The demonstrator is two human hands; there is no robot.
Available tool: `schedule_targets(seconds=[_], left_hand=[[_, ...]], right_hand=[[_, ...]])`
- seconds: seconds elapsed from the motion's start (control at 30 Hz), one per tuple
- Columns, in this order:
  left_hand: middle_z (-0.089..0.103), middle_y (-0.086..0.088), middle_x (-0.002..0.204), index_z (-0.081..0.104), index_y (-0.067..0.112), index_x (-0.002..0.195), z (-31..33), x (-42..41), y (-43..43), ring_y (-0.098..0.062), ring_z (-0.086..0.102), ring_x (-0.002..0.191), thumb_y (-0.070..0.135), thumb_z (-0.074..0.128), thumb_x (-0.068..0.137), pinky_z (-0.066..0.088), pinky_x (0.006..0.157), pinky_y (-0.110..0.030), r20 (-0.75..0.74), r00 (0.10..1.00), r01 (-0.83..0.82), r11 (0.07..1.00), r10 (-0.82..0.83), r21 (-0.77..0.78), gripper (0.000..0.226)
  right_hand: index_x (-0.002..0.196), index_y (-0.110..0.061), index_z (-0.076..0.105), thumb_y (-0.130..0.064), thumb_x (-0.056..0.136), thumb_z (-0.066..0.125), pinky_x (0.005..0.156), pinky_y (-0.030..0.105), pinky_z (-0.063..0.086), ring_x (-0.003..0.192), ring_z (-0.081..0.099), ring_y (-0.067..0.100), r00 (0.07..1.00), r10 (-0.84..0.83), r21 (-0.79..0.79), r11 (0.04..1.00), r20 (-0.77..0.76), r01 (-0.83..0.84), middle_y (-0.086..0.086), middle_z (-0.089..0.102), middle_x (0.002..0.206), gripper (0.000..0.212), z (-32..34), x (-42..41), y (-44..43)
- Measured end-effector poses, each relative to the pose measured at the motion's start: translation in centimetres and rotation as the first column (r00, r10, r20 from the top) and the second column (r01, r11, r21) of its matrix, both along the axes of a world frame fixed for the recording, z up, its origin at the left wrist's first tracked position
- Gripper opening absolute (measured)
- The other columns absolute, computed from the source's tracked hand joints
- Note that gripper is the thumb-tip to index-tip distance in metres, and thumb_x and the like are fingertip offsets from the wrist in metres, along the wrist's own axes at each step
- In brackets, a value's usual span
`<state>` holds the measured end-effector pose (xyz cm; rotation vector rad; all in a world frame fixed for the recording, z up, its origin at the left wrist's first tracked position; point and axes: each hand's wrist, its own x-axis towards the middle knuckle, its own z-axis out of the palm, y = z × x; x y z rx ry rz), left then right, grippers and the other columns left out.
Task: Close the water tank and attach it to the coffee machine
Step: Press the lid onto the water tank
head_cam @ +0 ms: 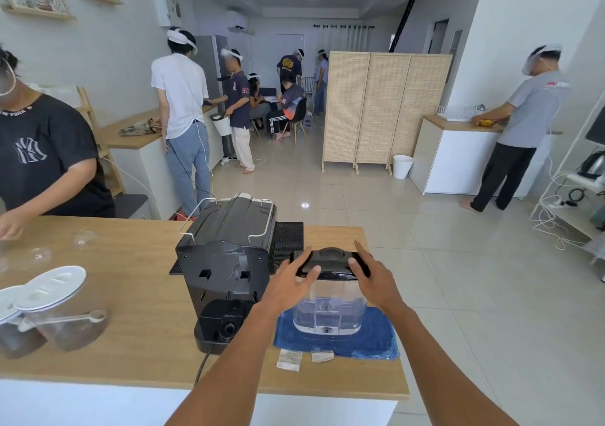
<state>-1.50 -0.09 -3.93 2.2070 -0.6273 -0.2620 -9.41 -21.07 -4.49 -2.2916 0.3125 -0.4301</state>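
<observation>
Gripping one black lid atop one water tank: two hands, left hand, right hand

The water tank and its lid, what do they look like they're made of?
The water tank looks like clear, glossy plastic: the blue cloth shows through its walls. Its lid looks like black plastic with a slight sheen, going by the soft highlights, though that is a guess.

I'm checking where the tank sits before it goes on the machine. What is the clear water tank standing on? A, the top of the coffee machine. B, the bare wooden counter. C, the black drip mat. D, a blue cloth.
D: the water tank stands on a blue cloth spread on the counter, to the right of the coffee machine.
</observation>
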Motion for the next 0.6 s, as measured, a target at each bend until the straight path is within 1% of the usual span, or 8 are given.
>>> schedule_targets(seconds=[0.03,0.07,0.17,0.3,0.43,0.47,0.53,0.6], left_hand=[[0.034,-0.01,0.159,0.014,0.067,0.145,-0.1,0.0,0.1,-0.028,0.023,0.149,0.093,0.03,0.071,0.027,0.115,-0.057,0.008,1.0,0.008,1.0,-0.008,0.004,0.08],[0.034,-0.01,0.159,0.015,0.064,0.147,-0.2,0.0,0.2,-0.029,0.021,0.149,0.093,0.031,0.071,0.028,0.115,-0.057,0.017,1.0,0.015,1.0,-0.015,-0.001,0.083],[0.036,-0.012,0.157,0.017,0.063,0.147,-0.2,0.1,0.3,-0.031,0.025,0.148,0.087,0.036,0.077,0.03,0.114,-0.057,0.031,0.999,0.016,1.0,-0.016,-0.014,0.077],[0.033,-0.015,0.159,0.013,0.066,0.146,-0.4,0.2,0.3,-0.032,0.027,0.147,0.093,0.028,0.071,0.032,0.113,-0.055,0.05,0.999,0.011,1.0,-0.011,0.008,0.081],[0.037,-0.015,0.155,0.008,0.075,0.139,-0.5,0.0,0.4,-0.032,0.032,0.144,0.093,0.027,0.072,0.036,0.11,-0.055,0.069,0.998,0.007,1.0,-0.007,0.001,0.072],[0.039,-0.014,0.154,0.005,0.08,0.134,-0.5,-0.1,0.4,-0.032,0.034,0.143,0.094,0.027,0.072,0.037,0.11,-0.055,0.072,0.997,0.003,1.0,-0.002,-0.015,0.067],[0.042,-0.013,0.152,0.001,0.085,0.125,-0.9,0.0,0.6,-0.035,0.04,0.138,0.094,0.029,0.072,0.041,0.107,-0.055,0.078,0.997,0.001,0.999,0.003,-0.043,0.061],[0.044,-0.011,0.149,0.001,0.085,0.127,-1.0,0.0,0.7,-0.035,0.045,0.133,0.092,0.036,0.074,0.044,0.104,-0.054,0.092,0.996,0.018,0.998,-0.013,-0.059,0.064]], right_hand=[[0.154,-0.031,0.033,-0.067,0.09,0.031,0.072,0.024,0.042,0.087,0.056,0.015,1.0,-0.001,-0.005,1.0,0.004,0.001,-0.01,0.058,0.085,0.073,-0.1,0.0,0.0],[0.153,-0.031,0.035,-0.066,0.09,0.031,0.068,0.021,0.04,0.084,0.056,0.015,1.0,-0.008,-0.002,1.0,0.003,0.008,-0.011,0.057,0.081,0.072,-0.2,0.0,0.1],[0.152,-0.033,0.037,-0.068,0.089,0.029,0.066,0.02,0.04,0.08,0.059,0.013,0.999,-0.035,-0.013,0.999,0.005,0.035,-0.006,0.061,0.082,0.072,-0.4,0.2,0.2],[0.152,-0.037,0.036,-0.072,0.088,0.026,0.068,0.022,0.041,0.08,0.06,0.014,0.999,-0.042,-0.029,0.999,0.02,0.043,-0.003,0.064,0.085,0.073,-0.6,0.2,0.1],[0.151,-0.038,0.038,-0.066,0.092,0.032,0.063,0.018,0.039,0.07,0.055,0.007,0.995,-0.05,-0.021,0.998,0.085,0.052,-0.012,0.058,0.075,0.066,-0.9,-0.2,0.5],[0.15,-0.039,0.038,-0.065,0.092,0.034,0.063,0.017,0.039,0.071,0.055,0.007,0.993,-0.049,-0.009,0.999,0.105,0.051,-0.014,0.057,0.076,0.064,-1.0,-0.4,0.6],[0.149,-0.044,0.037,-0.065,0.092,0.038,0.062,0.014,0.04,0.069,0.055,0.007,0.991,-0.04,0.004,0.999,0.13,0.039,-0.014,0.062,0.087,0.061,-1.4,-0.9,0.7],[0.15,-0.047,0.033,-0.062,0.092,0.046,0.059,0.013,0.042,0.061,0.052,0.007,0.991,-0.017,-0.011,1.0,0.135,0.018,-0.013,0.066,0.103,0.061,-1.8,-1.5,0.4]])
